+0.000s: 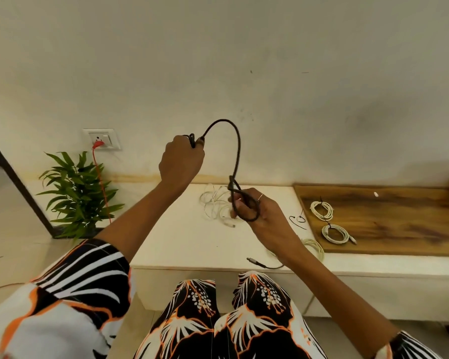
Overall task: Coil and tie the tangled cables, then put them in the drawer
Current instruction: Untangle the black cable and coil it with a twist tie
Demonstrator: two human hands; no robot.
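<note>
Nearest, the right hand (pixel 266 216) grips a small loop of one thin, matte black cable (pixel 237 156) above the pale, smooth counter (pixel 182 244). The cable arcs up to the raised left hand (pixel 182 161), fingers curled round its end. Beneath lies one loose white cable tangle (pixel 215 203). Farther right, two tied white coils (pixel 322 210) rest on a grained wooden board (pixel 399 224).

Left hand (pixel 181 161) raised, arm extended, fingers curled in a closed grip; right hand (pixel 263 216) lower, arm reaching forward, fingers also curled and gripping, ring on one finger.
</note>
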